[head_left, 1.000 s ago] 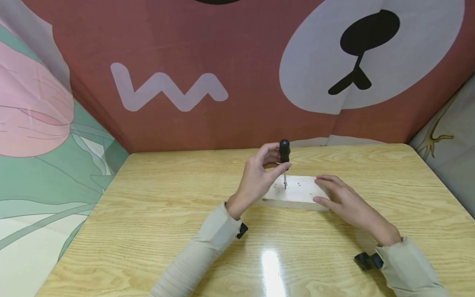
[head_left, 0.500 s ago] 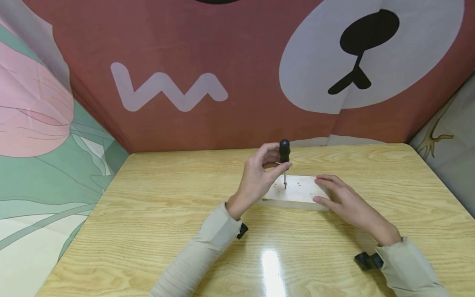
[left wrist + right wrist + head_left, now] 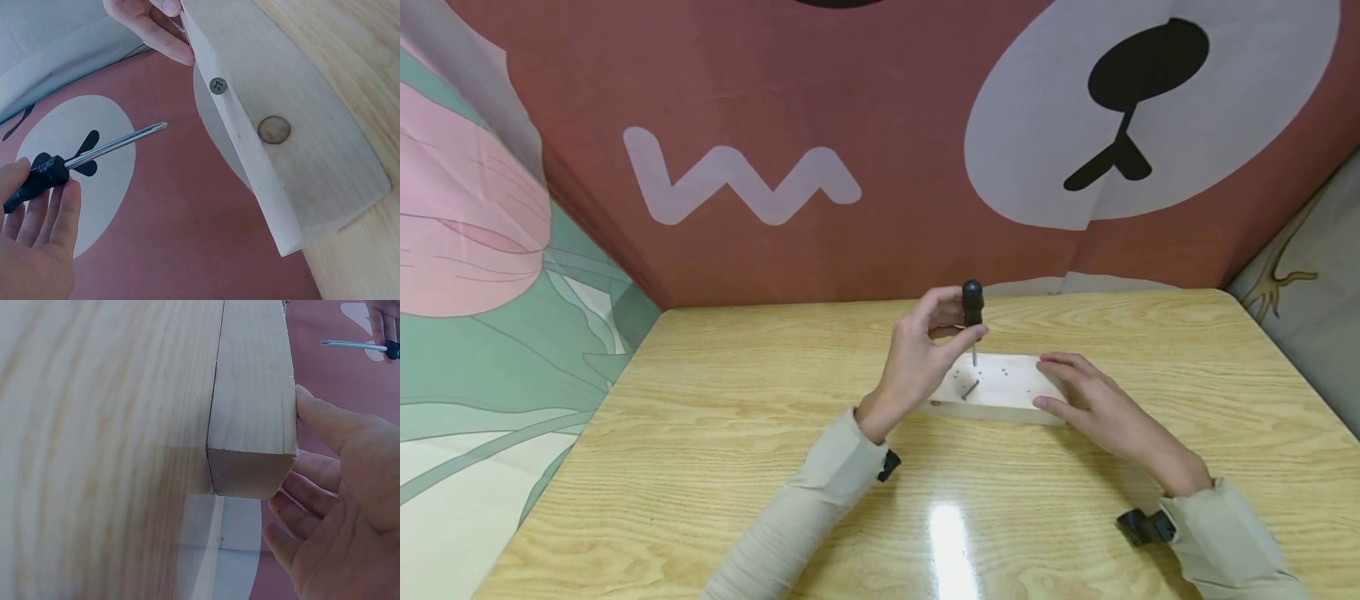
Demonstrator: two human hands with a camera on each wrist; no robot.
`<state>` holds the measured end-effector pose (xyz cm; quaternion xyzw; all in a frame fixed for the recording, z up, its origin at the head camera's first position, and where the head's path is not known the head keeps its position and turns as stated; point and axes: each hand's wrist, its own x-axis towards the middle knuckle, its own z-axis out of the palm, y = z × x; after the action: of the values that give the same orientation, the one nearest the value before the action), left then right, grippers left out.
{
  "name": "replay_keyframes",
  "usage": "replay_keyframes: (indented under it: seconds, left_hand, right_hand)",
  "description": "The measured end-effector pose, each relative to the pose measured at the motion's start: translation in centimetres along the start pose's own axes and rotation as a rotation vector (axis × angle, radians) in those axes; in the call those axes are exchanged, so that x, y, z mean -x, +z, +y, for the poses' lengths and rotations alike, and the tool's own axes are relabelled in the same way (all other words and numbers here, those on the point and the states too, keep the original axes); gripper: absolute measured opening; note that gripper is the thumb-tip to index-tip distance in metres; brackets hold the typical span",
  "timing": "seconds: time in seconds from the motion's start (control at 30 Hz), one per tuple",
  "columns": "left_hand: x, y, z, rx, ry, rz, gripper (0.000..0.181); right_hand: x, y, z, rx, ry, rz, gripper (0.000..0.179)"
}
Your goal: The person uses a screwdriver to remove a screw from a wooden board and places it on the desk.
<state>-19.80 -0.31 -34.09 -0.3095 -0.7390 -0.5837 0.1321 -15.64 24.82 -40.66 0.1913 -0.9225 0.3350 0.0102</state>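
My left hand (image 3: pixel 921 346) holds a black-handled screwdriver (image 3: pixel 973 304) upright above a pale wooden block (image 3: pixel 1011 383). The left wrist view shows the screwdriver's bare cross-shaped tip (image 3: pixel 164 126), apart from the block. A screw (image 3: pixel 971 389) lies slanted on the block's top, near several small holes. Its cross-slot head (image 3: pixel 218 85) appears at the block's edge in the left wrist view. My right hand (image 3: pixel 1097 408) grips the block's right end, thumb (image 3: pixel 319 415) at the near top edge and fingers around the end and far side.
The block rests on a wood-grain table (image 3: pixel 760 400). A printed cloth (image 3: pixel 820 250) hangs behind the table's back edge, and more patterned cloth covers both sides. A dark round knot (image 3: pixel 274 130) marks the block's front face.
The screw that stood upright under the screwdriver tip has tipped over onto the block. My left hand has raised the screwdriver slightly. My right hand stays in place.
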Motion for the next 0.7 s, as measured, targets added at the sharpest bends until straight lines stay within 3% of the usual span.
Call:
replay_keyframes:
  seconds: [0.47, 0.7]
  left_hand:
    - [0.2, -1.4, -0.5, -0.007, 0.018, 0.028, 0.035]
    - [0.6, -2.5, -0.8, -0.076, 0.01, 0.048, 0.032]
  right_hand:
    - [-0.1, -0.1, -0.2, 0.023, 0.002, -0.02, 0.057]
    - [-0.1, -0.3, -0.4, 0.057, -0.011, -0.034, 0.058]
